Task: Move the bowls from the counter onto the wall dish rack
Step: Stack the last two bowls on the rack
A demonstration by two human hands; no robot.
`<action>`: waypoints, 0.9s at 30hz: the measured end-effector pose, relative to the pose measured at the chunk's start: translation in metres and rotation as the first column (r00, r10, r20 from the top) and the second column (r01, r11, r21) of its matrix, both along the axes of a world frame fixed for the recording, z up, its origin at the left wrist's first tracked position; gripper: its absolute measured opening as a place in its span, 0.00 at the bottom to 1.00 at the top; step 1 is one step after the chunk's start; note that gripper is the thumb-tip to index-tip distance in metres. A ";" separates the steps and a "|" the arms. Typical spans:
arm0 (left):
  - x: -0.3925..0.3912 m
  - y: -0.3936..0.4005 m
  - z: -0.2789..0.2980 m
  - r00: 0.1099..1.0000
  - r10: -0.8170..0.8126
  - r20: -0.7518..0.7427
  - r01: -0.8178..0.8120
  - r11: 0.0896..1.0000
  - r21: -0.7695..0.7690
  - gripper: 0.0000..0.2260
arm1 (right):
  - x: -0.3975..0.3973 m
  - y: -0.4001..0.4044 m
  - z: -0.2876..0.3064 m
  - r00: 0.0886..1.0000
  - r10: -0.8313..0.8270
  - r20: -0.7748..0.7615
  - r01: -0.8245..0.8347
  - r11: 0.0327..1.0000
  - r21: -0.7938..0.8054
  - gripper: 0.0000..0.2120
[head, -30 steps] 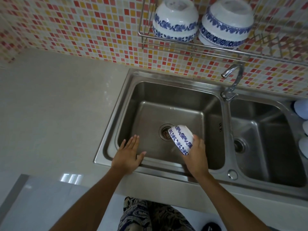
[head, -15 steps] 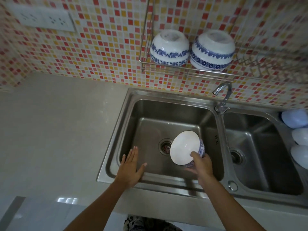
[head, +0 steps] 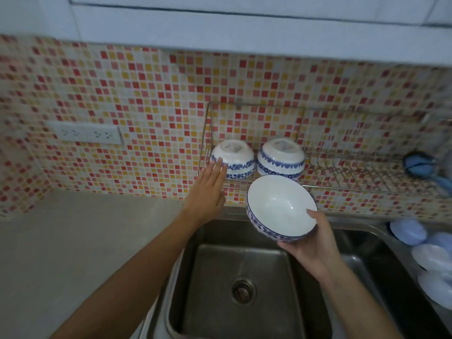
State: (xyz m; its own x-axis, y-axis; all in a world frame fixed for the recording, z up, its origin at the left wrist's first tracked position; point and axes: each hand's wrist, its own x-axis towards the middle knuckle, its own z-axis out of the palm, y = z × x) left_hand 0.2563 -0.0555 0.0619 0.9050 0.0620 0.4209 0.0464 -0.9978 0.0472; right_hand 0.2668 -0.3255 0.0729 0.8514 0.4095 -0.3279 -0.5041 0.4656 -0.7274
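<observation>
I have a blue-and-white bowl (head: 281, 208) in my right hand (head: 311, 248), the fingers (head: 315, 216) curled over its near rim with the palm under its patterned wall, so the white inside tips toward me. It hangs over the far edge of the sink (head: 234, 285), just in front of and below the wall dish rack (head: 354, 172), and it overlaps the rack's front wire in my view; I cannot tell whether it touches the wire. On the rack two more bowls sit upside down side by side at its left end: the left bowl (head: 236, 159) and the right bowl (head: 281, 159). My left hand (head: 208, 189) reaches up toward the rack with its fingers (head: 217, 165) straight and close together, holding nothing, the tips at the left bowl's patterned band; contact is not clear through the blur. To the right of the sink lie several pale round lids or dishes (head: 430, 255), and a blue scrubber (head: 418, 163) hangs at the rack's right end. The desk (head: 80, 241) stretches left of the sink below a wall socket (head: 84, 134).
</observation>
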 end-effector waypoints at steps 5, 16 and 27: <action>0.009 0.011 -0.008 0.988 0.098 -0.121 -0.087 0.991 0.101 0.32 | 0.025 0.017 0.042 0.994 -0.009 0.113 0.008 1.000 0.010 0.17; 0.009 0.014 -0.006 0.984 0.055 -0.170 -0.047 0.998 0.051 0.37 | 0.091 0.065 0.111 0.826 0.036 0.562 0.198 0.916 -0.350 0.24; 0.011 0.014 -0.009 0.990 0.042 -0.138 -0.041 0.999 0.012 0.38 | 0.136 0.117 0.097 0.300 0.566 0.768 0.641 0.477 -0.602 0.45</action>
